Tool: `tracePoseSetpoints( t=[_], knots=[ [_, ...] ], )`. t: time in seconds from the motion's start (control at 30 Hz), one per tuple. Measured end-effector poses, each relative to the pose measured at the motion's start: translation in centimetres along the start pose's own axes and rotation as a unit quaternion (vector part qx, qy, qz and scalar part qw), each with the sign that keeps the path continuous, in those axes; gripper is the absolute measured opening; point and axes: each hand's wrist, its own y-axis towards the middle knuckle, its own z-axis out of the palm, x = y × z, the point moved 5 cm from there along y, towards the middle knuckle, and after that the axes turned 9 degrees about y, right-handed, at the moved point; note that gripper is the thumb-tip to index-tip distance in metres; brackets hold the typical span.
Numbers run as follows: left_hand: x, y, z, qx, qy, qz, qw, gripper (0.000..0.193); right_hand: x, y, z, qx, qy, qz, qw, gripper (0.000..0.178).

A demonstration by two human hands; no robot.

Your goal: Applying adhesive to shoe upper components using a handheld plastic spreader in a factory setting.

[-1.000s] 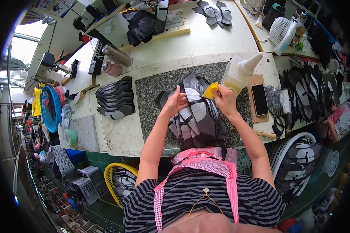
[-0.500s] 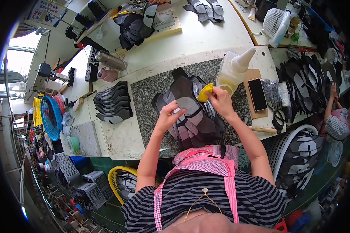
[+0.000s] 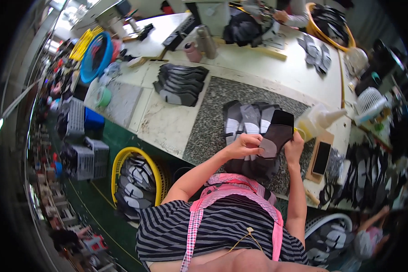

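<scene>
A black shoe upper piece (image 3: 281, 131) with a rounded grey patch is lifted between my hands. My left hand (image 3: 244, 146) is closed, thumb and fingers pinching its grey end. At its right edge my right hand (image 3: 294, 147) is closed on it; a sliver of yellow shows by those fingers, too small to tell for certain. Beneath lie more grey-and-black upper pieces (image 3: 249, 119), fanned out on a speckled stone slab (image 3: 213, 104). A translucent squeeze bottle (image 3: 313, 121) with a long cone nozzle stands just beyond my right hand.
To the left sits a stack of grey uppers (image 3: 179, 84). A phone (image 3: 321, 158) lies on cardboard at right, near scissors (image 3: 326, 194). Filled baskets stand below the table: one yellow (image 3: 119, 174), one white (image 3: 344, 217). Across the table a person's hand (image 3: 281, 17) is visible.
The view has swung, shifting the table rightward. The black piece has been raised off the pile, and my right hand has moved from above it to its right edge. The yellow scraper is now mostly hidden.
</scene>
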Motion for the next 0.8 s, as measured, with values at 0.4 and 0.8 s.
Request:
tracePoseSetpoints(
  t=[0.4, 0.8],
  knots=[
    [7.1, -21.6, -26.6, -0.56, -0.326, 0.066, 0.759, 0.002, -0.8, 1.3, -2.2, -0.081, 0.14, 0.031, 0.986, 0.026],
    [23.3, -22.6, -41.0, -0.691, -0.375, -0.093, 0.61, 0.037, -2.1, -1.5, -7.8, -0.19, 0.098, 0.082, 0.973, 0.018]
  ],
)
